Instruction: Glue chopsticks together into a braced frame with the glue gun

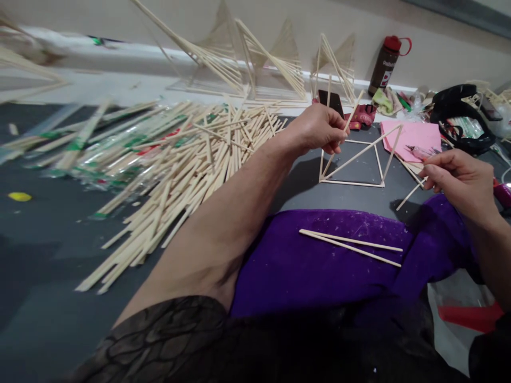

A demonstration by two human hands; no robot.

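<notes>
My left hand (319, 128) is closed in a pinch on a wooden stick (352, 115) that slants up from a small stick frame (355, 162) standing on the dark floor. Off to the right, my right hand (459, 178) is closed on another thin stick (411, 194) whose free end points down-left toward the floor. A pair of joined sticks (351, 246) lies on the purple cloth (319, 266) over my lap. A large heap of loose wooden sticks (175, 159) is spread on the floor to my left.
Several finished stick structures (255, 64) stand along the wall. A dark bottle with a red cap (385, 64) stands at the back right. Pink paper (411, 135), a black headband-like object (459, 114) and clutter lie right. A yellow scrap (19, 196) lies far left.
</notes>
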